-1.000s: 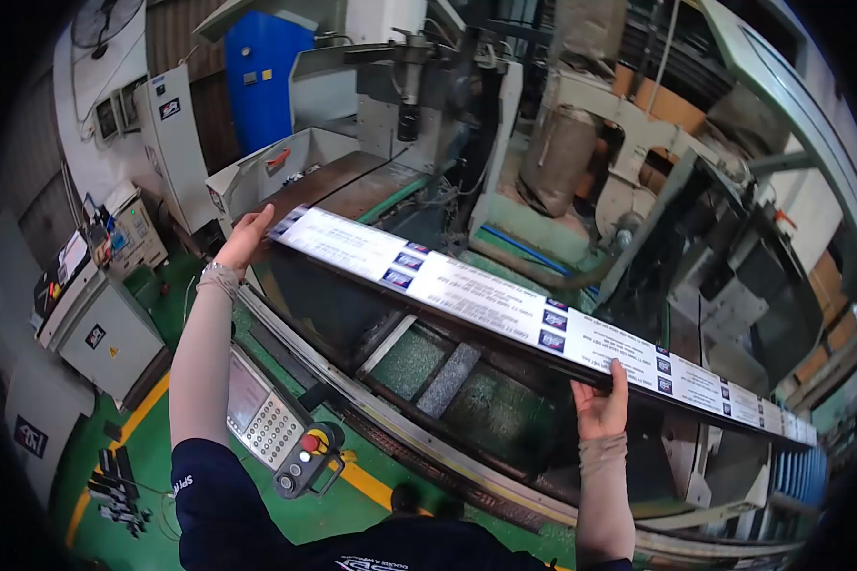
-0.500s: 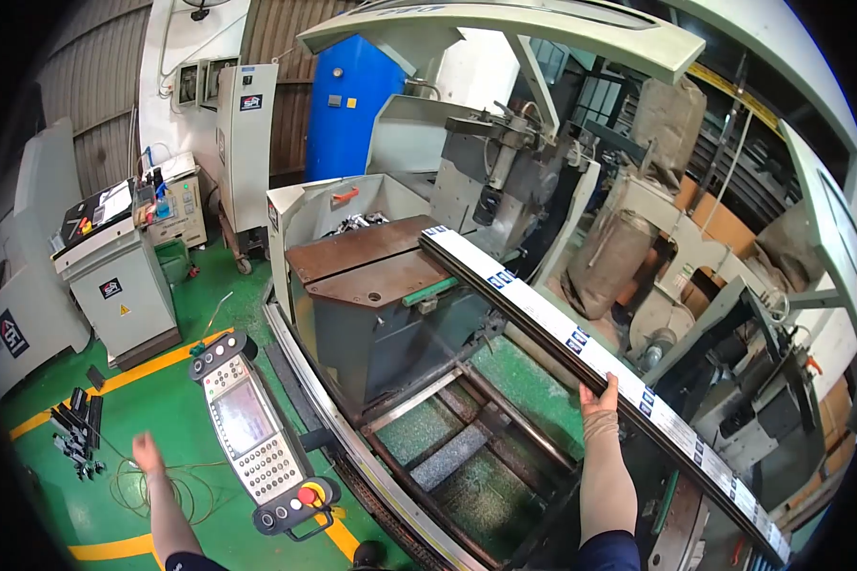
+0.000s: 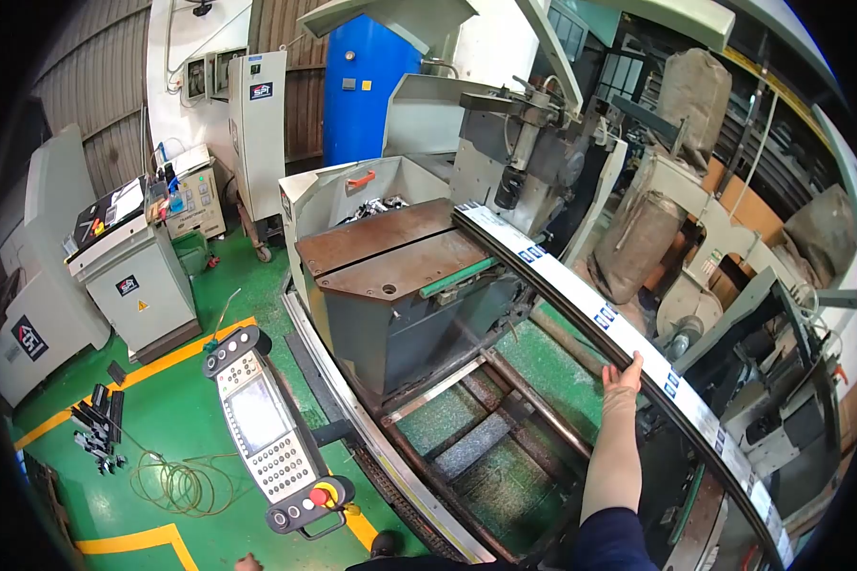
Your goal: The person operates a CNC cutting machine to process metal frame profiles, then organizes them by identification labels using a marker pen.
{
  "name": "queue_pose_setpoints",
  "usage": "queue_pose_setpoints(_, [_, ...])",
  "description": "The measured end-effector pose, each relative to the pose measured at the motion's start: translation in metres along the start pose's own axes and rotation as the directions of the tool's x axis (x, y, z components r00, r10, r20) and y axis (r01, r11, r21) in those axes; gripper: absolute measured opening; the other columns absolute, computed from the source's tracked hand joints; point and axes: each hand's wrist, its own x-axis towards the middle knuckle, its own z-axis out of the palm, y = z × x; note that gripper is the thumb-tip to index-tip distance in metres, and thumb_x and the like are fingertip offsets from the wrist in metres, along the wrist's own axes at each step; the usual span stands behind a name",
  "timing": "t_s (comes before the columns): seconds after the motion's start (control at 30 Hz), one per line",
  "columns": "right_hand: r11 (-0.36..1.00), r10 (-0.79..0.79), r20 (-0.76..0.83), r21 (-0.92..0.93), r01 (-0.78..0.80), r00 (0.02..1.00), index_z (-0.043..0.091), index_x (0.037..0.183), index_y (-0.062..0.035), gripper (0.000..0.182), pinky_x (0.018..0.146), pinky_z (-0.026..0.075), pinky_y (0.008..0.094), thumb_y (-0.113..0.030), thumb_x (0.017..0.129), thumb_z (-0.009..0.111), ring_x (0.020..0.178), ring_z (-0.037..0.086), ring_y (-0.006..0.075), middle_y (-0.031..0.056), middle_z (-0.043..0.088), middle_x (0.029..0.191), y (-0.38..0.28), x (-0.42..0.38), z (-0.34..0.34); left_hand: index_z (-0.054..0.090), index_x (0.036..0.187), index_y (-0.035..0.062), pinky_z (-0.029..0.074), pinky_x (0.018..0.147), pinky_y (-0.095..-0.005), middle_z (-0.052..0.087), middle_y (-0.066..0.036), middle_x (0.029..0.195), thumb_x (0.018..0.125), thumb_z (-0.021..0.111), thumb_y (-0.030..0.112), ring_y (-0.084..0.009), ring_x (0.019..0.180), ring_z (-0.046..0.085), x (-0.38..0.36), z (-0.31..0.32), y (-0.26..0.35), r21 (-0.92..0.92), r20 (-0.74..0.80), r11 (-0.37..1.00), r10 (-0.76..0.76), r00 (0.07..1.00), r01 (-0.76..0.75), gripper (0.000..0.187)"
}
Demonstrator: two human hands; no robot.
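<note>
My right hand [image 3: 623,374] grips the near edge of a long profile [image 3: 570,287], its thumb towards the top and its fingers partly hidden at the side. The profile has a dark side and a white top face with several blue-and-white labels. It slants from the brown metal table [image 3: 395,249] down to the lower right. Only a sliver of my left hand [image 3: 249,563] shows at the bottom edge, its fingers mostly out of sight. Nearest to it is the control panel [image 3: 269,428], with a screen, keys and a red emergency button [image 3: 322,497].
A machine spindle [image 3: 512,181] hangs behind the table. Below the profile lies a floor-level metal frame [image 3: 533,409]. Dark offcuts [image 3: 100,419] and a coiled cable [image 3: 176,485] lie on the green floor. A grey cabinet [image 3: 135,285] stands at left, a blue tank [image 3: 362,105] behind.
My left hand has dropped from beside the control panel to the bottom edge of view. The view has shifted, so the scene sits further right. My right hand stays on the profile.
</note>
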Motion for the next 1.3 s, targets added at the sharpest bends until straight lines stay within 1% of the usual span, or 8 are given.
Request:
queue_pose_setpoints(0.27, [0.915,0.045,0.351,-0.390,0.102,0.935,0.052,0.128,-0.0091,0.063,0.084,0.051,0.0404,-0.058,0.089,0.057,0.104,0.061,0.0248,0.0171,0.060,0.115,0.029,-0.016,-0.048,0.054,0.119,0.0137,0.044,0.053,-0.0343,0.063,-0.004,0.085,0.091,0.063,0.033,-0.0173,0.068,0.059,-0.053,0.084,0.053,-0.061,0.536,0.997,-0.010,0.844,0.050,0.035])
queue_pose_setpoints(0.37, [-0.397,0.105,0.947,-0.241,0.886,0.305,0.065,0.083,-0.0040,0.026,0.069,0.050,0.0421,-0.023,0.093,0.051,0.077,0.063,0.0265,0.0092,0.067,0.081,0.106,-0.058,-0.141,0.053,0.121,0.0153,0.045,0.054,-0.0388,0.063,-0.004,0.087,0.091,0.062,0.037,-0.0215,0.068,0.060,-0.046,0.121,0.034,0.184,0.607,0.980,-0.176,0.775,0.078,0.038])
queue_pose_setpoints(0.53, [-0.105,0.551,0.508,-0.745,0.659,0.662,0.068,0.090,-0.0038,0.035,0.069,0.050,0.0491,-0.036,0.086,0.053,0.072,0.063,0.0405,0.0201,0.066,0.083,0.248,-0.244,-0.476,0.055,0.117,0.0101,0.047,0.058,-0.0376,0.065,-0.007,0.088,0.091,0.063,0.036,-0.0221,0.070,0.061,-0.094,0.195,0.062,0.460,0.693,0.863,-0.202,0.692,-0.208,0.038])
queue_pose_setpoints(0.57, [0.104,0.579,0.002,-0.992,-0.072,0.815,0.069,0.097,-0.0044,0.041,0.078,0.049,0.0476,-0.041,0.085,0.054,0.087,0.063,0.0333,0.0180,0.067,0.097,0.278,-0.274,-0.559,0.056,0.116,0.0090,0.047,0.059,-0.0373,0.065,-0.007,0.088,0.090,0.063,0.036,-0.0222,0.070,0.061,-0.103,0.210,0.067,0.483,0.721,0.833,-0.203,0.663,-0.270,0.038])
queue_pose_setpoints(0.6, [-0.321,0.584,0.022,-0.912,0.255,0.812,0.071,0.094,-0.0046,0.024,0.079,0.052,0.0392,-0.023,0.083,0.061,0.085,0.066,0.0258,0.0122,0.070,0.090,0.272,-0.300,-0.576,0.056,0.116,0.0080,0.048,0.060,-0.0371,0.065,-0.008,0.088,0.090,0.064,0.036,-0.0223,0.071,0.062,-0.116,0.223,0.070,0.495,0.746,0.805,-0.200,0.635,-0.327,0.038])
queue_pose_setpoints(0.8, [0.499,0.705,0.312,-0.856,-0.134,0.637,0.059,0.127,-0.0095,0.049,0.085,0.051,0.0369,-0.016,0.079,0.063,0.100,0.064,0.0241,0.0096,0.069,0.111,0.147,-0.390,-0.572,0.058,0.111,0.0016,0.050,0.064,-0.0356,0.067,-0.011,0.088,0.090,0.064,0.035,-0.0230,0.074,0.063,-0.187,0.295,0.055,0.463,0.882,0.587,-0.231,0.411,-0.664,0.040])
queue_pose_setpoints(1.0, [-0.004,0.833,0.423,-0.640,0.768,0.357,0.053,0.134,-0.0184,0.056,0.095,0.046,0.0491,-0.030,0.080,0.062,0.114,0.055,0.0385,0.0149,0.053,0.133,0.184,-0.344,-0.528,0.061,0.106,-0.0047,0.052,0.069,-0.0341,0.069,-0.014,0.089,0.089,0.065,0.035,-0.0237,0.076,0.065,-0.268,0.319,0.018,0.262,0.950,0.442,-0.273,0.150,-0.858,0.043])
queue_pose_setpoints(1.3, [-0.232,0.791,0.463,-0.378,0.896,0.400,0.062,0.108,-0.0203,0.030,0.079,0.050,0.0478,-0.030,0.081,0.054,0.105,0.060,0.0293,0.0108,0.054,0.120,0.236,-0.322,-0.516,0.063,0.106,-0.0017,0.052,0.076,-0.0310,0.069,-0.012,0.090,0.087,0.069,0.037,-0.0185,0.081,0.065,-0.251,0.294,0.007,0.267,0.953,0.527,-0.269,0.139,-0.807,0.043])
